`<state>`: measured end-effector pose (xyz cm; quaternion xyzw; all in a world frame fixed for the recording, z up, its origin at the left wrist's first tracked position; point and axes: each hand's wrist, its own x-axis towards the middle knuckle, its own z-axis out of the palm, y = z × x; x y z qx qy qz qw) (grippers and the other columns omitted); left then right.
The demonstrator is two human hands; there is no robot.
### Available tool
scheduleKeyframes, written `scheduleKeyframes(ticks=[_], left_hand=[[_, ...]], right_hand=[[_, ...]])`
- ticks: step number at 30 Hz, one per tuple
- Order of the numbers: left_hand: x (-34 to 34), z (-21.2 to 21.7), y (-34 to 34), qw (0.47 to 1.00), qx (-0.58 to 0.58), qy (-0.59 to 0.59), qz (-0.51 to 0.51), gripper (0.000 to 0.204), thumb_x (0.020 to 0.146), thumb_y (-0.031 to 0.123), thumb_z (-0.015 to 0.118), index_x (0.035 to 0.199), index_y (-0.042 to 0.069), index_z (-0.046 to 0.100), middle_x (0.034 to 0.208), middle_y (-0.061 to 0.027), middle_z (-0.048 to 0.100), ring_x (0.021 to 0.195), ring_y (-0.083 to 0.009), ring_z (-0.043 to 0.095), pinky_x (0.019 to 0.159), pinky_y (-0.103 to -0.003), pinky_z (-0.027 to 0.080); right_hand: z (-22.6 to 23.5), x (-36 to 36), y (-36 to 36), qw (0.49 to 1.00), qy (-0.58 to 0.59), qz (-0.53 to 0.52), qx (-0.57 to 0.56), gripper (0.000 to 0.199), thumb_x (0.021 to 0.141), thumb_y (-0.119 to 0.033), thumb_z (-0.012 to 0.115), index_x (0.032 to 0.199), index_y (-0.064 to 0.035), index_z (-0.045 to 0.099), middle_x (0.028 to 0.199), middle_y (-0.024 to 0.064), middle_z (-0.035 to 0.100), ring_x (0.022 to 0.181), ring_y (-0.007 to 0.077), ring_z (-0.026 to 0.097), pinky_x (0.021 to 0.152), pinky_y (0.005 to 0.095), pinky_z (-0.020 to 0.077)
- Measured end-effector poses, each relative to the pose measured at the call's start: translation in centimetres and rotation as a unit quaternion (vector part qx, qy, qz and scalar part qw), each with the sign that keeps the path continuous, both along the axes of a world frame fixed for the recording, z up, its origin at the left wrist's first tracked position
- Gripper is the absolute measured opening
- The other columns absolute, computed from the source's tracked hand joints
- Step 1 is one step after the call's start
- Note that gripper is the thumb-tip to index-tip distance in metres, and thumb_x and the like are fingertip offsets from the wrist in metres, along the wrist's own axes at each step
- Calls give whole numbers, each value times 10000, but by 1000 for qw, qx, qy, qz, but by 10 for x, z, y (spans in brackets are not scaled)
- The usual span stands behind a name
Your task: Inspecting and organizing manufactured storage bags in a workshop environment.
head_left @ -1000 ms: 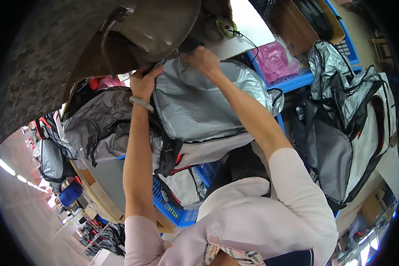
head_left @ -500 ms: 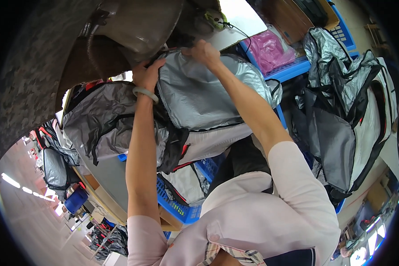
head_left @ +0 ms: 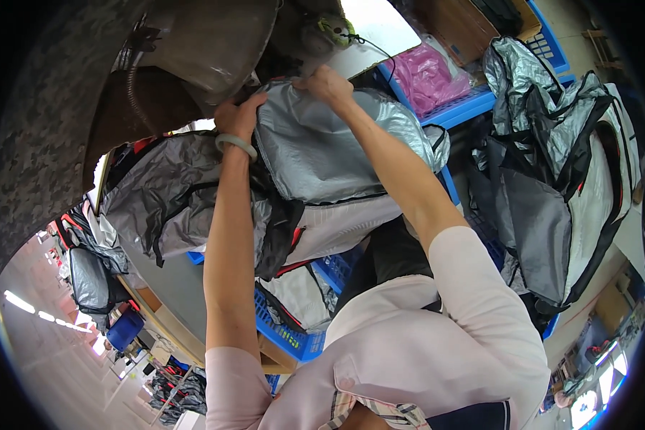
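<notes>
A silver-grey bag (head_left: 322, 154) with dark-trimmed edges and a white lower side lies in front of me, under a machine. Its far left corner is in my left hand (head_left: 238, 117), thumb on top and the other fingers partly hidden; a pale bangle circles that wrist. Further right, the curled fingers of my right hand (head_left: 330, 86) grip the bag's far edge. Crumpled grey fabric with black straps (head_left: 168, 186) spreads left of my left forearm. Between my hands and the machine, the bag's far edge is dark and hard to make out.
A brownish machine body (head_left: 201, 46) overhangs the far left, with a coiled cord beside it. Blue crates hold pink plastic wrapping (head_left: 426, 79) and a cardboard box (head_left: 455, 32). More silver bags (head_left: 537, 193) pile up at right. A blue basket (head_left: 290, 337) stands below the bag.
The whole view has shifted slightly. Both hands keep their hold at nearly the same places on the bag, with the right fingers moved only a little.
</notes>
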<state>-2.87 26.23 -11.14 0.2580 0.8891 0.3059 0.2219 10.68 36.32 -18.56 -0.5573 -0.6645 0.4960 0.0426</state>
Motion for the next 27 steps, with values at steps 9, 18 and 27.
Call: scheduleKeyframes(ticks=[9,18,27], left_hand=[[-5,-9,-7,998,50,-36,12,454,560,289,756,857,-41,660,870,-154,658,805,-230,619,740,-308,452],[-20,-11,-10,999,25,-1,26,412,560,255,760,826,-45,667,817,-140,664,789,-217,619,730,-294,452],[12,10,-1,998,28,-50,27,426,568,246,750,840,-67,649,875,-177,652,812,-249,620,728,-315,450]], right_hand=[[5,0,-3,1000,0,-7,-16,523,652,-470,671,954,-43,646,956,196,626,944,332,590,792,399,458],[9,-5,-4,1000,19,4,-14,524,661,-478,660,940,-34,650,962,191,626,941,330,591,790,394,459],[1,2,-1,999,16,4,-30,509,658,-468,645,939,-44,652,959,166,633,943,316,592,782,383,445]])
